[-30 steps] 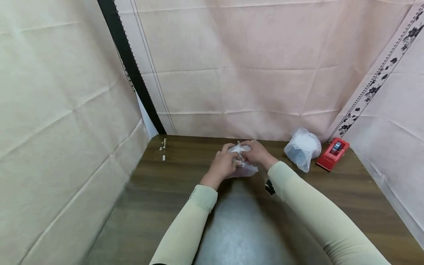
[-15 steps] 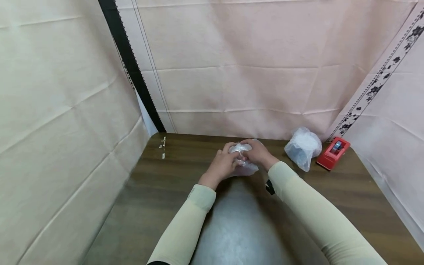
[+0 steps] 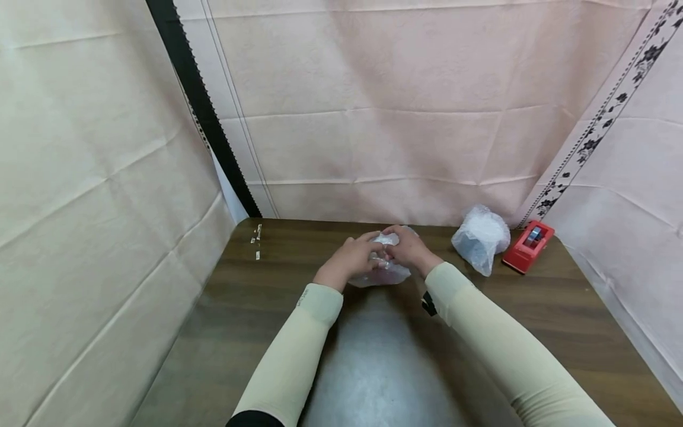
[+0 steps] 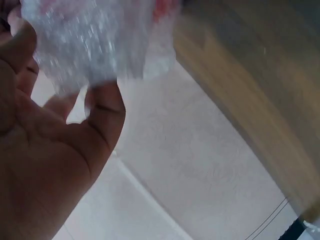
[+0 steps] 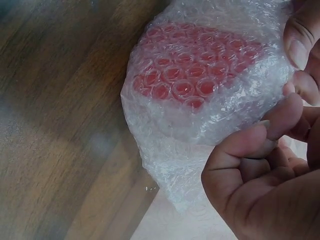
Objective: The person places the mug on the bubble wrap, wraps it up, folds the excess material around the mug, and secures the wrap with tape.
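Note:
A bundle of bubble wrap (image 5: 170, 117) is held above the wooden table, with something red (image 5: 185, 75) showing through the bubbles; its kind is hidden by the wrap. My left hand (image 3: 349, 259) grips the wrap from the left, thumb against its edge in the left wrist view. From the right, my right hand (image 3: 409, 249) pinches the wrap's edge between thumb and fingers (image 5: 245, 145). The fingertips of both hands come close together at the same edge of the wrap.
To the right on the wooden table (image 3: 224, 332) stands a crumpled bubble-wrap bundle (image 3: 482, 237). Beside it is a red tape dispenser (image 3: 528, 246). Small bits of tape (image 3: 258, 255) stick near the far left corner. Pale cloth (image 3: 373, 148) hangs behind the table.
The head view has turned slightly, so everything sits a little further left. Both hands keep hold of the wrap, with only small finger movements.

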Tool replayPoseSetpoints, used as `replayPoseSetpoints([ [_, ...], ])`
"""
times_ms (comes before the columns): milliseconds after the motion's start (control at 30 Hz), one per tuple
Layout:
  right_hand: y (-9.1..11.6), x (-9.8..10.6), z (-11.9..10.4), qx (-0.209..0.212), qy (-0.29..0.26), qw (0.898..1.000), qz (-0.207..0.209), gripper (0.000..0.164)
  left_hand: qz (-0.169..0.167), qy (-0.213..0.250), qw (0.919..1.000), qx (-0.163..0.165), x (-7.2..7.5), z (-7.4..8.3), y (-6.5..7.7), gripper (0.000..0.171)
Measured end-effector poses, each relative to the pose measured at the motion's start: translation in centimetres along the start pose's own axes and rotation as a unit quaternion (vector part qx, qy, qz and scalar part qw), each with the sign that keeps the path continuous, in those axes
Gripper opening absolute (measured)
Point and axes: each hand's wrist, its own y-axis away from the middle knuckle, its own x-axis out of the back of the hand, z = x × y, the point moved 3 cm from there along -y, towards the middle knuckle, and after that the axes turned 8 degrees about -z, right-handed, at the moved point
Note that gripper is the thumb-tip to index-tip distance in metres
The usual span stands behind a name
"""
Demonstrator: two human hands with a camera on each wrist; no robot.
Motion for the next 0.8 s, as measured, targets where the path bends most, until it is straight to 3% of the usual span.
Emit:
replayPoseSetpoints([
  [200, -0.1, 0.1, -0.2, 0.004, 0.017, 1.000, -0.003, 0.048, -0.012, 0.048, 0.9987, 0.009, 0.3, -0.7, -0.3, 0.010],
  [500, 1.4, 0.4, -0.3, 0.011, -0.085, 0.995, -0.050, 0.062, -0.008, 0.065, 0.9970, 0.040, 0.1, -0.7, -0.4, 0.006],
  [800, 4.4, 0.1, -0.9, 0.020, -0.083, 0.996, -0.012, 0.077, 0.007, 0.073, 0.9966, 0.039, -0.3, -0.6, -0.4, 0.006],
])
